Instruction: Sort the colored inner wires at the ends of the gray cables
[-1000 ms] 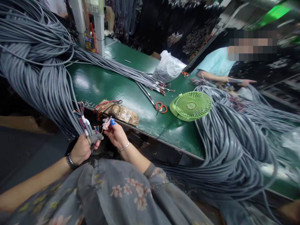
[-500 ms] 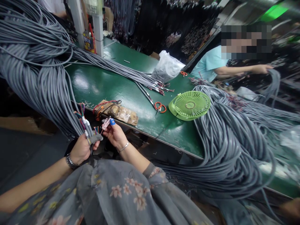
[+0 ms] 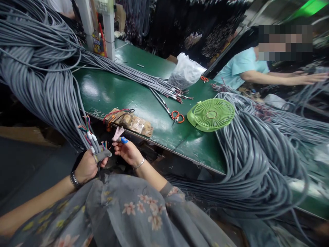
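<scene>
My left hand [image 3: 88,166] is closed around the ends of a few grey cables [image 3: 90,142] whose coloured inner wires stick out at the top. These cables hang from a big grey cable bundle [image 3: 43,75] draped over the table's left end. My right hand [image 3: 127,151], with blue tape on one fingertip, pinches a small pale pink piece [image 3: 117,133] just right of the bare wire tips. Both hands are held below the front edge of the green table [image 3: 115,92].
A brown wooden block with red wires [image 3: 128,121] lies at the table edge. Orange-handled scissors [image 3: 177,117], a green fan [image 3: 212,115], a clear plastic bag [image 3: 185,72] and another large cable heap [image 3: 257,154] lie to the right. A person in a light blue shirt [image 3: 241,67] works across the table.
My hands have stayed almost in place; the pink piece is raised a little. The person across the table has reached an arm out to the right.
</scene>
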`<state>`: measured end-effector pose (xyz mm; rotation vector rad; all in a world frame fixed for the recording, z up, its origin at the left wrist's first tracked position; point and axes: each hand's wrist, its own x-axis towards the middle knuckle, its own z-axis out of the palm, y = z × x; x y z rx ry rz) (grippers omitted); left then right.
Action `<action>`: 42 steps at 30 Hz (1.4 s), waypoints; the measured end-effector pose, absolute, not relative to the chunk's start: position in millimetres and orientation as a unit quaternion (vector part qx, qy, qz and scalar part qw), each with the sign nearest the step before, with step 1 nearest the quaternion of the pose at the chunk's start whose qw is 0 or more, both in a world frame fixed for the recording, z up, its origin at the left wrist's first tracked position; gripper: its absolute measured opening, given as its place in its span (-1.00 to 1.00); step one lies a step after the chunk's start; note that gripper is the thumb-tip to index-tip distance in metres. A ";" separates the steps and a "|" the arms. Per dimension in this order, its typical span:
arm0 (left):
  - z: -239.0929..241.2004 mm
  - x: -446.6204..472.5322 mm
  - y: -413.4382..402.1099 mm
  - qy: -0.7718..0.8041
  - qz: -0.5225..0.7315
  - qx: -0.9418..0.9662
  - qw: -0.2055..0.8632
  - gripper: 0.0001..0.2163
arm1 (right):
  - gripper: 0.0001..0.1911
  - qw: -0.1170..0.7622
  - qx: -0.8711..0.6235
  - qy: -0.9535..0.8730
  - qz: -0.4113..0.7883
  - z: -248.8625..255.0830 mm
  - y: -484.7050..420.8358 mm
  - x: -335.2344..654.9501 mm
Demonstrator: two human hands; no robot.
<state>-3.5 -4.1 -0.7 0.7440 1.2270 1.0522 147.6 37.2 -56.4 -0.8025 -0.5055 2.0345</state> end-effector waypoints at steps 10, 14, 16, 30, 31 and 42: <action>-6.2 -4.5 -4.7 0.540 0.462 0.335 0.618 -0.69 | -0.51 0.413 -0.313 -0.300 0.801 -58.5 25.8 144.8; -12.7 -6.9 -4.4 0.548 0.453 0.357 0.606 -0.68 | -0.48 0.411 -0.335 -0.311 0.789 -52.5 24.6 143.3; -14.7 -7.7 -5.2 0.550 0.452 0.364 0.601 -0.66 | -0.47 0.407 -0.355 -0.315 0.780 -48.8 23.5 141.6; -16.5 -8.4 -5.4 0.554 0.391 0.420 0.604 -0.60 | -0.48 0.432 -0.432 -0.372 0.699 -37.9 20.0 135.1; -15.5 -8.3 -5.4 0.554 0.383 0.424 0.606 -0.60 | -0.49 0.430 -0.431 -0.381 0.696 -37.5 20.1 136.3; -9.0 -2.0 -5.6 0.566 0.474 0.350 0.577 -0.68 | -0.63 0.479 -0.449 -0.369 0.658 -39.8 21.2 133.7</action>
